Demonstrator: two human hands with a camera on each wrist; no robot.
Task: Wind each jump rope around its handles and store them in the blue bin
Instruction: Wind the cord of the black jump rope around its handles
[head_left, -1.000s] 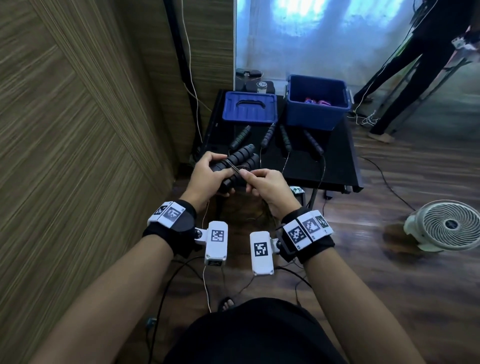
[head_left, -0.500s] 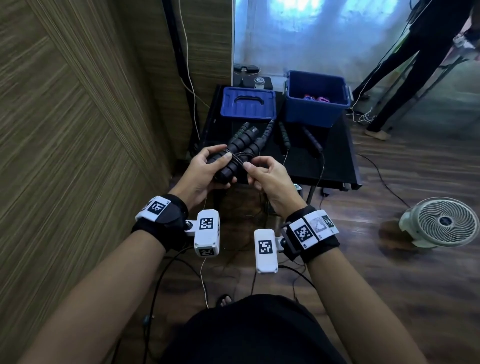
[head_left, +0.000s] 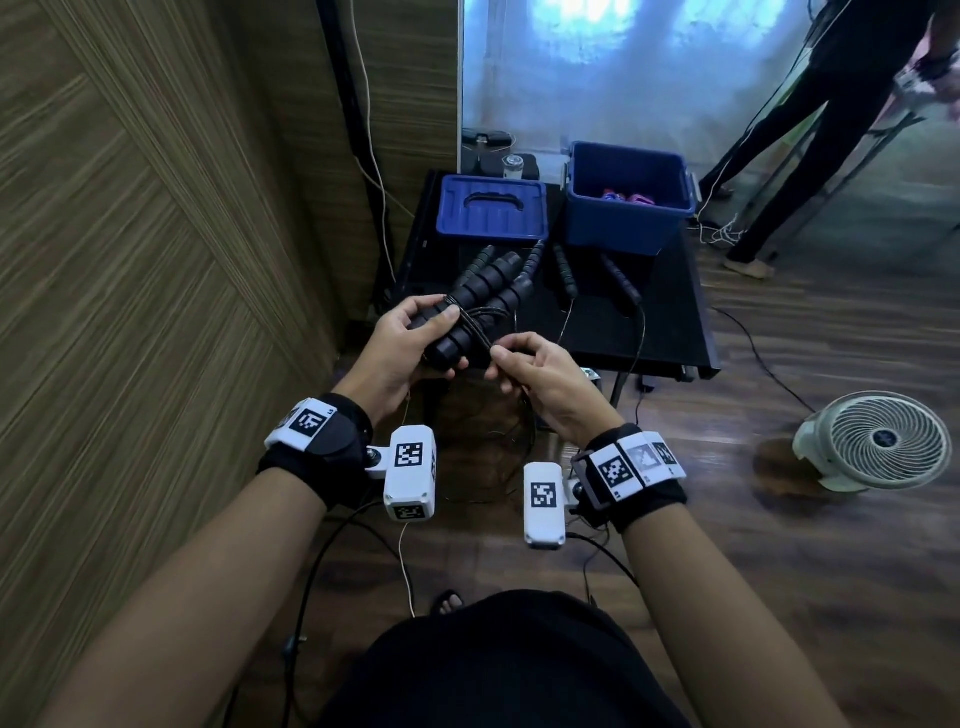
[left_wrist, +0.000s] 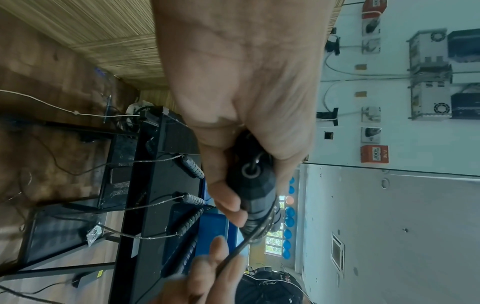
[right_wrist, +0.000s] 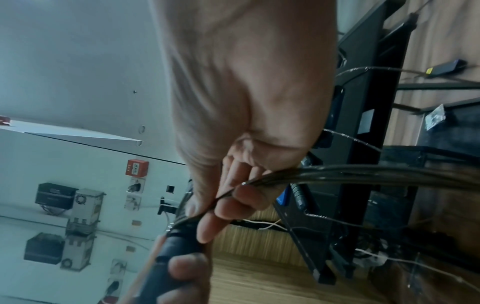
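Note:
My left hand grips a pair of black ribbed jump-rope handles, held side by side and pointing up and away; the handle end shows under its fingers. Thin black cord is wound a few turns around them. My right hand pinches that cord just right of the handles, with loose cord hanging below. The open blue bin stands at the back right of the black table, with pink and red items inside. Several more black handles lie on the table before it.
The bin's blue lid lies left of it. A wood-panel wall runs along the left. A white floor fan sits on the wooden floor at right. Another person's legs stand at the back right. Cables trail across the floor.
Both hands have drawn nearer and lower with the handles. My right hand has slid from the middle of the handles to their lower right, pulling the cord across.

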